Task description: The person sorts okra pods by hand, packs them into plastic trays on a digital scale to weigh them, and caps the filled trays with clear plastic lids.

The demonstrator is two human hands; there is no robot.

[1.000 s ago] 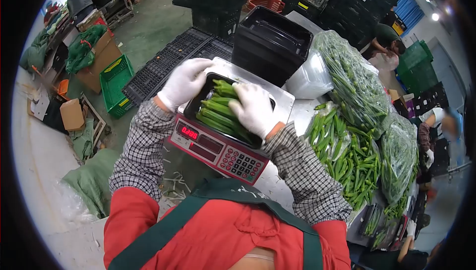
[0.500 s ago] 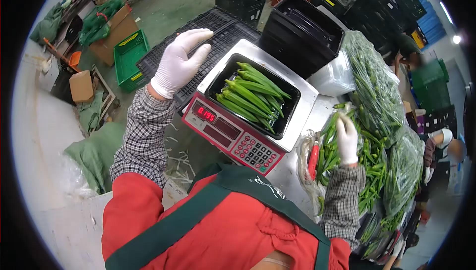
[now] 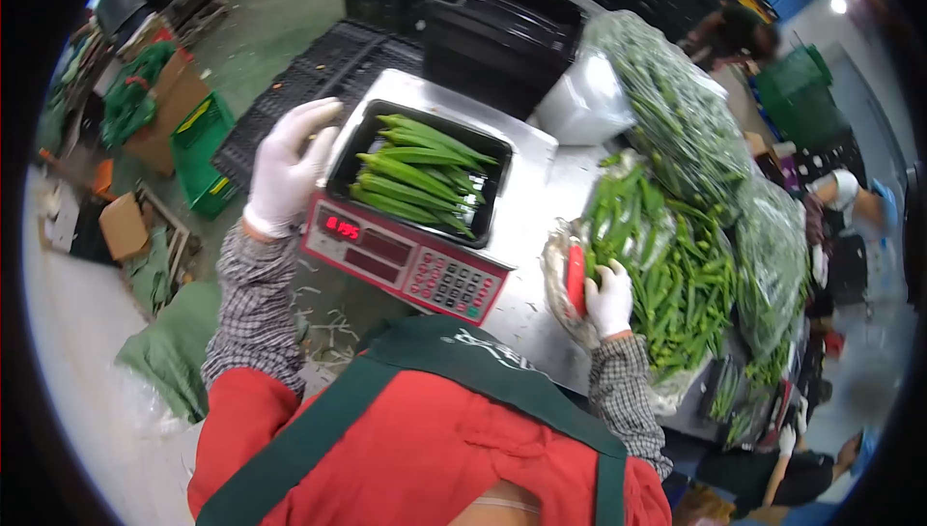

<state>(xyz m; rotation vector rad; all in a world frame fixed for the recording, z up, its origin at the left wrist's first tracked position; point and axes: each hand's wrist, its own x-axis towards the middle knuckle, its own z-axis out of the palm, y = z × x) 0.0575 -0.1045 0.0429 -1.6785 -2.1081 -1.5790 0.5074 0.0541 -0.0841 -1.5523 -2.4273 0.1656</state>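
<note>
Several green okra pods (image 3: 420, 173) lie in a black tray (image 3: 497, 193) on the metal plate of a red scale (image 3: 406, 260) with a lit red display. My left hand (image 3: 290, 169), in a white glove, is beside the tray's left edge with its fingers apart and nothing in them. On the right, my gloved right hand (image 3: 610, 302) is at the near left edge of a heap of loose okra (image 3: 676, 284), close to a red-handled object (image 3: 576, 278) on clear plastic. Its fingertips reach the pods; whether they grip one is unclear.
A stack of black trays (image 3: 502, 38) stands behind the scale, with clear plastic containers (image 3: 586, 101) beside it. Bagged okra (image 3: 657, 91) lies at the back right. A green crate (image 3: 203, 154) is on the floor at left. Other people work at the right.
Both hands have left the okra in the tray. My right hand has moved to the loose heap and then nearer the red-handled object. The display went from a blurred reading to 0.195.
</note>
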